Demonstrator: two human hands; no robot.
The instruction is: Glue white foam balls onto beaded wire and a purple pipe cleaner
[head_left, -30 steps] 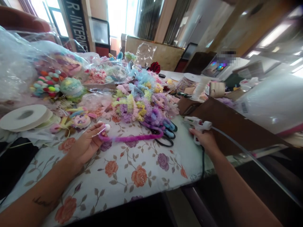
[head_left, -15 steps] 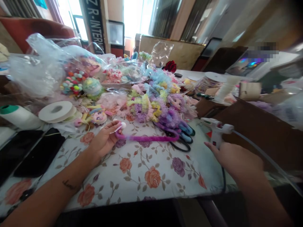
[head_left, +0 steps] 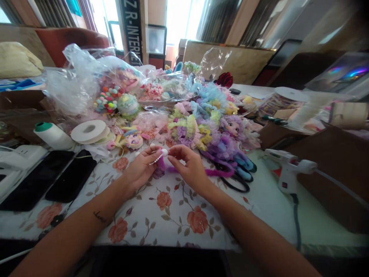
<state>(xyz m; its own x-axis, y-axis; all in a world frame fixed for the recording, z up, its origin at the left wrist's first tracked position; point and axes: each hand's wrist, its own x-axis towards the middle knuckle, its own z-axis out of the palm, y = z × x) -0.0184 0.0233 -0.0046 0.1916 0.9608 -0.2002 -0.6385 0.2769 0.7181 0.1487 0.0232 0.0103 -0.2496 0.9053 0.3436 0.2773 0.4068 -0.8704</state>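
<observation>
My left hand [head_left: 141, 165] is closed, pinching one end of a fuzzy purple pipe cleaner [head_left: 162, 162] together with a string of small white beads [head_left: 156, 158]. A round white ball [head_left: 165, 152] sits at the top, between my two hands. The thumb and fingertips of my right hand [head_left: 188, 165] close on this ball from the right. Behind the right hand, the pipe cleaner runs on along the cloth to the right. Well to the right, a white glue gun [head_left: 288, 169] rests by the brown box, untouched by either hand.
Behind my hands lies a heap of pastel ruffles, with a purple-haired doll [head_left: 232, 126] and plastic bags [head_left: 72, 84]. At left are a white ribbon spool [head_left: 90, 131], a thread cone [head_left: 53, 135] and dark phones [head_left: 70, 179]. A brown box [head_left: 334, 173] stands right.
My right hand has let go of the glue gun and come left to the white ball. My left hand still holds the pipe cleaner and beads. The view has shifted left.
</observation>
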